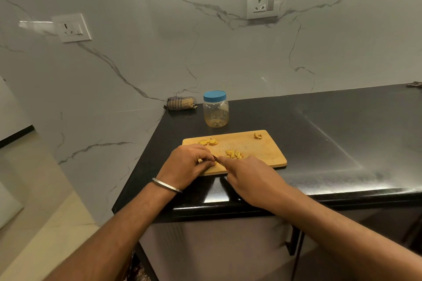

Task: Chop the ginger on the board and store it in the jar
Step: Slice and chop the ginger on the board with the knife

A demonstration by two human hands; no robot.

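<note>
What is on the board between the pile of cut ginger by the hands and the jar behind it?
In the head view, only bare wood of the board lies between the cut ginger and the jar.

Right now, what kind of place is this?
Most likely a home kitchen: a black counter under a marble wall with sockets, a cutting board with ginger, and a jar.

Wooden board (pixel 262 150): pale tan; ginger pieces (pixel 234 154) on it yellow. Jar (pixel 215 113): clear body with an amber tint, blue lid (pixel 214 96). Countertop (pixel 331 132) glossy black; wall (pixel 159 41) white marble with grey veining; folded cloth (pixel 180 103) tan with dark checked stripes; bangle (pixel 167 185) silver.
</note>
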